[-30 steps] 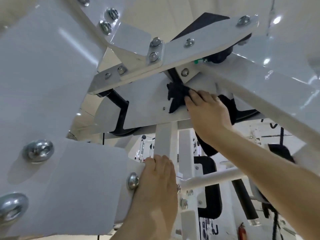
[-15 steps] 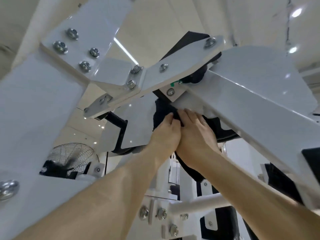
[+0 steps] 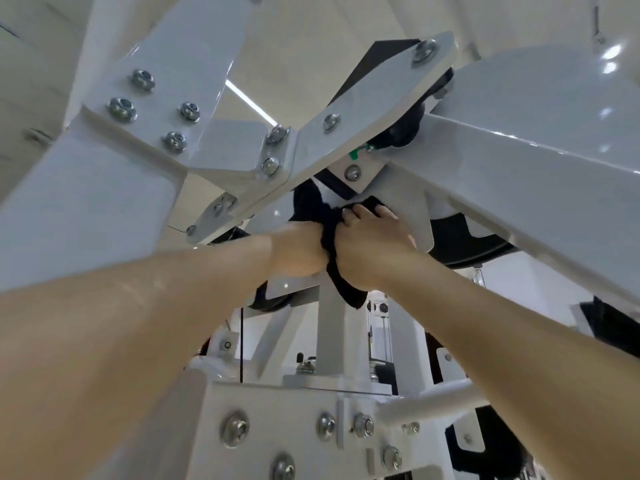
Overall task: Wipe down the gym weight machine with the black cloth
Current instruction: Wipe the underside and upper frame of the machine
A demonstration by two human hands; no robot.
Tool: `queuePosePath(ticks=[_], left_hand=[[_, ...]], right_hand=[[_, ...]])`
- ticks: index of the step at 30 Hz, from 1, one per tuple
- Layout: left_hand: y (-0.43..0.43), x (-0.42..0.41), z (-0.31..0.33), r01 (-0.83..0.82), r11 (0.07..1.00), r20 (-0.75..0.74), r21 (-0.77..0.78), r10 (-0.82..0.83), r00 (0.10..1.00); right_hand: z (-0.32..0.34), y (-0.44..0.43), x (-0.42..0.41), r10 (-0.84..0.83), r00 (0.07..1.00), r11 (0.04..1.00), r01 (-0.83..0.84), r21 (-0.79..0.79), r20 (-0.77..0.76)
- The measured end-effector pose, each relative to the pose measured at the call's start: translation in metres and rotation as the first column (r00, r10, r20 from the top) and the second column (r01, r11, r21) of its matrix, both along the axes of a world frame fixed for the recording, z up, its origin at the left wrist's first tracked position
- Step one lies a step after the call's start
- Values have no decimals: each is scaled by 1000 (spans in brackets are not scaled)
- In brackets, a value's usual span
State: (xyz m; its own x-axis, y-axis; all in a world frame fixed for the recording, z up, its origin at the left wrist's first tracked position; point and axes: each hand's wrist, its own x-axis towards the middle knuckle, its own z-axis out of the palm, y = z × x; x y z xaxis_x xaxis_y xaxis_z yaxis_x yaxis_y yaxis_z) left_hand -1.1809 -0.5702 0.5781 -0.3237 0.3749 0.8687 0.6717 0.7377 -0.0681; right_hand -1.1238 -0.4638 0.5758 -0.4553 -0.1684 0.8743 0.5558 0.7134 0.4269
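Both hands meet high under the white weight machine frame (image 3: 519, 174). The right hand (image 3: 370, 244) grips the black cloth (image 3: 329, 223) against a bracket; the left hand (image 3: 298, 251) clutches its bunched left side, a tail hanging between the wrists.

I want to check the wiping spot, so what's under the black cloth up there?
The black cloth, bunched between the left hand and right hand, lies against the white frame plate. The surface directly beneath the cloth is covered.
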Motion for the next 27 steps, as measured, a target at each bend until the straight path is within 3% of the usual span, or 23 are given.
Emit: queuePosePath(ticks=[2,6,9,13,16,19,21,22,24,25,27], left_hand=[[-17,-12,-10,-101,986,75,-133,112,991],[-42,-23,-51,-36,953,125,-301,77,989],[-59,-33,-71,41,973,30,-228,-35,999],[-72,-26,-78,191,980,150,-63,-180,972],[-75,-11,-81,350,933,162,87,-360,919],[-74,-6,-83,363,930,150,53,-367,918],[-67,0,-81,383,923,210,40,-382,900],[-60,5,-78,451,889,255,78,-455,853],[-43,18,-72,650,704,307,287,-710,634],[-33,27,-69,707,586,277,396,-811,516],[-18,42,-64,748,422,190,512,-905,381]], right_hand=[[-4,-1,-16,-6,998,998,1,67,69],[-12,-11,-47,-67,993,993,57,100,97],[-14,-15,-58,-65,994,990,53,130,92],[-41,-12,-57,21,992,986,-41,164,121],[-52,2,-29,117,992,990,-113,90,-38],[-64,10,-7,150,954,988,-136,71,-258],[-76,13,-4,277,897,960,-273,63,-346],[-82,14,-3,365,853,928,-365,74,-373],[-89,8,0,477,778,873,-473,118,-410],[-90,5,3,496,756,863,-485,143,-427],[-89,-1,10,465,765,882,-443,160,-445]])
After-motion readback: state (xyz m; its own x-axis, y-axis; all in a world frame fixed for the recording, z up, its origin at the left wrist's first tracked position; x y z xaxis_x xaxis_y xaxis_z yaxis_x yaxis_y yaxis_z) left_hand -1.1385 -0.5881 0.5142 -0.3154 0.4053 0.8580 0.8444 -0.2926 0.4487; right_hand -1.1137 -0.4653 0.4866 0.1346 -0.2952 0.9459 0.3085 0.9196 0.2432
